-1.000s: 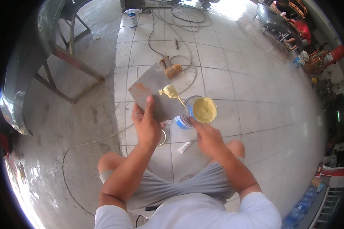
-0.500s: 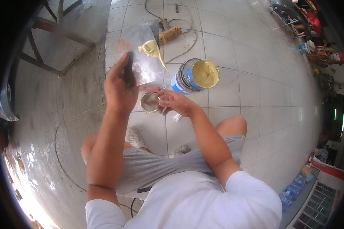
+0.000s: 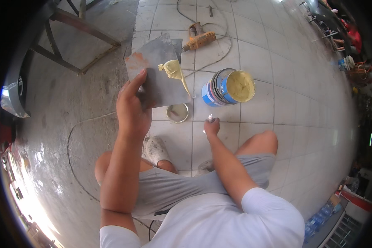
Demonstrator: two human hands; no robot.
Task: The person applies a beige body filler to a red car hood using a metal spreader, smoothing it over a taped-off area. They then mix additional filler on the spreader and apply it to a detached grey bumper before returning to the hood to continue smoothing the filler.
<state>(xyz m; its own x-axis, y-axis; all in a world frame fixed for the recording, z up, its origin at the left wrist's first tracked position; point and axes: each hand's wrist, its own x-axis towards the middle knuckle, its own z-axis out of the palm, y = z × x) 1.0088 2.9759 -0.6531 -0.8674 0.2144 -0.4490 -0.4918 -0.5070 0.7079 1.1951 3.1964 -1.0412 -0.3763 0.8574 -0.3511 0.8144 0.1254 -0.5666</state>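
Observation:
My left hand (image 3: pixel 133 111) grips a flat grey metal plate (image 3: pixel 157 87) with a rusty patch and a lump of pale yellow paste (image 3: pixel 171 70) on it. A darker piece (image 3: pixel 176 46) shows behind its top edge; I cannot tell what it is. My right hand (image 3: pixel 212 127) is closed on a small white tube (image 3: pixel 211 117) low over the tiles. Beyond it an open can of yellow paste (image 3: pixel 240 89) rests tilted on stacked blue-labelled cans (image 3: pixel 210 95). An open round tin (image 3: pixel 177 112) lies on the floor between my hands.
An orange power tool (image 3: pixel 200 40) and its cable lie beyond the plate. A metal stand (image 3: pixel 82 27) and a dark glossy panel (image 3: pixel 14 99) are at left. A person in red (image 3: pixel 353 37) is far right. Water bottles (image 3: pixel 320 219) stand at lower right.
My right hand left the paste can, came down past the round tin and took hold of the white tube. The plate in my left hand moved up and leftward from where it was a second ago.

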